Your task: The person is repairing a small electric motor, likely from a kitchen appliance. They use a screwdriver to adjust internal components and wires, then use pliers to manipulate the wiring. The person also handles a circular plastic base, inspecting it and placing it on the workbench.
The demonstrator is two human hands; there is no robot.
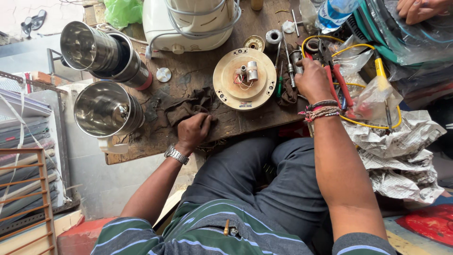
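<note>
1. Cloth [188,107], dark and crumpled, lies just left of the middle of the frame on the worn wooden table [198,75]; its long side runs left to right.
2. Left hand [192,132] sits at the cloth's lower right edge, fingers curled down onto it; it is the nearer hand.
3. Right hand [312,80] is to the right, fingers bent around small tools [288,61]; what it grips I cannot tell.
4. Round cream motor plate [244,79] lies between the two hands; two shiny steel jars [101,75] stand at the upper left.
</note>
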